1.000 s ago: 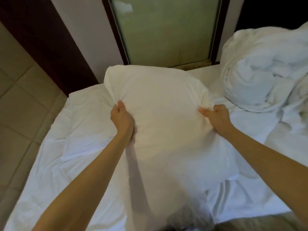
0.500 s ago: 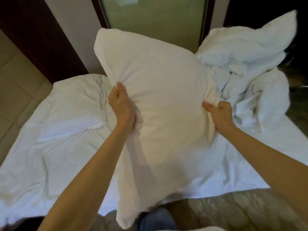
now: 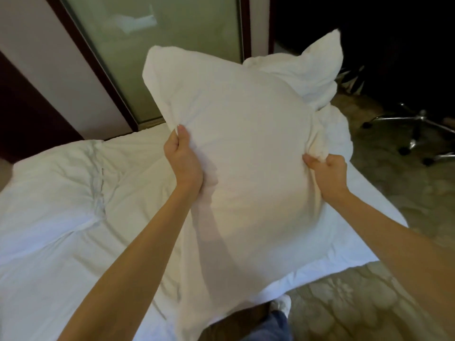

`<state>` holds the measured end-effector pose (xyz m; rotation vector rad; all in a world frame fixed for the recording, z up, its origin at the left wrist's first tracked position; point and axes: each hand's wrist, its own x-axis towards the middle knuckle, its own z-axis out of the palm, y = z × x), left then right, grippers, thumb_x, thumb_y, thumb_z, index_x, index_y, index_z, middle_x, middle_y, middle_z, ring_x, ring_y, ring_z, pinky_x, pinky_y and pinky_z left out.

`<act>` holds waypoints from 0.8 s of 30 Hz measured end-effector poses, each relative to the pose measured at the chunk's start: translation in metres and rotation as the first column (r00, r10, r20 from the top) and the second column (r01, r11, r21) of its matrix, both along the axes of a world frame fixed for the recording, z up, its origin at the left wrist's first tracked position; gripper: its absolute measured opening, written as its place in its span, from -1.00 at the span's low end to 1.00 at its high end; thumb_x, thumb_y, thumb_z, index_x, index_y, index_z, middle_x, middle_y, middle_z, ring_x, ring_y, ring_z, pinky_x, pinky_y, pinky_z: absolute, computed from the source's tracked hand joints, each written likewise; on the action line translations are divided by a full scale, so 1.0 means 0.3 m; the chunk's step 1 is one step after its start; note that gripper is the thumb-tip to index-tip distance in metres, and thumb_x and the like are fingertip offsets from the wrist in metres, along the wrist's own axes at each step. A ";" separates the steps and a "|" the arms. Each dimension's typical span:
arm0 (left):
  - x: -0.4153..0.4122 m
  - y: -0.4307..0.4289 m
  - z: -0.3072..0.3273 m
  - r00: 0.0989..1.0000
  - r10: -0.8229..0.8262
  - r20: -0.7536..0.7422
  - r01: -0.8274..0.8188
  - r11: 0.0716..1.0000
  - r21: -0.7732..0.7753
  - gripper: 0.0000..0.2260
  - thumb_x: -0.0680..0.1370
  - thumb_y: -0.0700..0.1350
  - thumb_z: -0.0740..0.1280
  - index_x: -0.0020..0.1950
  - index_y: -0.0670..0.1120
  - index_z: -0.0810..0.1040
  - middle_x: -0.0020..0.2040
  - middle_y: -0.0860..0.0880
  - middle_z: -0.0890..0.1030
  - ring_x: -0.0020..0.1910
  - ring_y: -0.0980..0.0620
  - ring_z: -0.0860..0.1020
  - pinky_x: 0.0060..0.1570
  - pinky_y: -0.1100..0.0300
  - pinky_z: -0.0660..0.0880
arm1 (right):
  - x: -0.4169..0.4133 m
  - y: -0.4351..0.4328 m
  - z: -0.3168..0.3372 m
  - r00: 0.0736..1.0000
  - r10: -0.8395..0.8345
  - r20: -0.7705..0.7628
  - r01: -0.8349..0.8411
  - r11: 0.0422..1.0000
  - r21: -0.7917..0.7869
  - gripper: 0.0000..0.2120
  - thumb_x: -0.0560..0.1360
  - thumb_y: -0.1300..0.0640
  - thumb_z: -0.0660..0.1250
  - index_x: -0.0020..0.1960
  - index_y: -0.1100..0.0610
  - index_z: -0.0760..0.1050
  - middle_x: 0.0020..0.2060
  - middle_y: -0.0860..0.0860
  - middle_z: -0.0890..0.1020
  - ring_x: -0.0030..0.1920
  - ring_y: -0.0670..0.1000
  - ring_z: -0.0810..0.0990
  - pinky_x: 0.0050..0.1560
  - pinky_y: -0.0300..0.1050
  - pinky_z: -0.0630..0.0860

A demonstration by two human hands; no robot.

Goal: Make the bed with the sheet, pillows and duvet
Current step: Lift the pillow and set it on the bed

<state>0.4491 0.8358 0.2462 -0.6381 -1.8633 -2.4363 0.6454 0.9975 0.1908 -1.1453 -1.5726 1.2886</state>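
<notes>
A wrinkled white cotton sheet (image 3: 61, 205) covers the bed across the lower left of the frame. A plump white rectangular pillow (image 3: 246, 156) is held up at centre, above the sheet. A crumpled white duvet (image 3: 310, 70) is heaped at upper right, behind the pillow. The left hand (image 3: 184, 166) grips the pillow's left edge, and the right hand (image 3: 327, 171) clutches bunched fabric at its right edge.

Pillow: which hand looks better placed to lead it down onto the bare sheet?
Probably the left hand. It grips the pillow on the side where the sheet lies bare; the right hand is by the heaped duvet.
</notes>
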 end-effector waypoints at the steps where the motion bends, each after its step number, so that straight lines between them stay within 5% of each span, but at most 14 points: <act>1: 0.012 0.059 -0.004 1.000 -0.023 0.010 0.023 1.000 0.009 -0.60 0.64 -0.19 0.18 -0.34 0.01 0.12 -0.44 0.18 0.14 -0.40 0.17 0.11 -0.39 0.28 0.09 | 0.022 0.045 0.000 1.000 -0.023 0.011 0.023 1.000 0.004 -0.47 0.45 0.19 0.43 -0.49 0.09 0.14 -0.57 -0.06 0.23 -0.57 -0.16 0.23 -0.48 -0.31 0.22; 8: 0.055 0.470 -0.070 0.983 -0.165 0.079 0.163 0.986 0.039 -0.63 0.62 -0.12 0.20 -0.36 0.02 0.17 -0.39 0.11 0.17 -0.34 0.09 0.13 -0.30 0.11 0.07 | 0.125 0.402 -0.046 0.988 -0.125 0.089 0.125 0.992 0.000 -0.48 0.45 0.15 0.44 -0.44 0.10 0.12 -0.49 0.01 0.21 -0.48 -0.06 0.23 -0.45 -0.25 0.24; 17: 0.119 0.913 -0.184 0.968 -0.158 0.195 0.167 0.985 -0.030 -0.68 0.65 -0.14 0.16 -0.31 -0.02 0.28 -0.34 0.04 0.26 -0.33 0.16 0.26 -0.27 0.30 0.25 | 0.224 0.809 -0.068 0.963 -0.210 0.168 0.214 0.977 -0.002 -0.50 0.45 0.15 0.45 -0.48 0.13 0.19 -0.53 -0.01 0.30 -0.47 -0.02 0.30 -0.38 -0.19 0.29; 21: 0.138 1.067 -0.315 0.971 -0.086 0.223 0.156 0.935 -0.317 -0.66 0.65 -0.10 0.13 -0.33 -0.05 0.24 -0.38 -0.01 0.27 -0.35 0.06 0.28 -0.32 0.20 0.19 | 0.261 0.987 -0.127 0.948 -0.223 0.226 0.231 0.973 -0.010 -0.70 0.44 0.12 0.45 -0.34 0.26 0.46 -0.37 0.11 0.48 -0.32 0.05 0.45 -0.23 -0.08 0.43; 24: 0.123 1.115 -0.434 0.973 -0.048 0.226 0.193 0.706 -0.681 -0.71 0.60 -0.22 0.13 -0.33 -0.14 0.30 -0.38 -0.08 0.37 -0.33 -0.04 0.35 -0.24 0.14 0.27 | 0.285 1.115 -0.214 0.928 -0.201 0.313 0.248 0.962 -0.118 -0.76 0.43 0.12 0.45 -0.06 0.30 0.56 -0.14 0.15 0.57 -0.10 0.16 0.58 -0.03 0.07 0.56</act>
